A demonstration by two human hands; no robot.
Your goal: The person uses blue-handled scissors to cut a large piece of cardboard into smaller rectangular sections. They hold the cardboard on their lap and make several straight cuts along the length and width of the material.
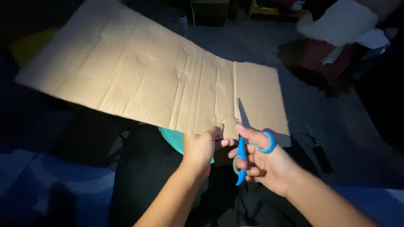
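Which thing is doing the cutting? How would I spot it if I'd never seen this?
Find the big brown cardboard sheet stretched across the middle, then follow its near edge to where the two hands meet. The left hand pinches that edge, and just beside it the right hand holds the scissors. Their bright blue loop handles are what stands out against the dark surroundings.

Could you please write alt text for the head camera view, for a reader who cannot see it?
A person's right hand works blue-handled scissors into the near edge of a large creased cardboard sheet, while the left hand grips that edge beside the cut. The surrounding room is dark.
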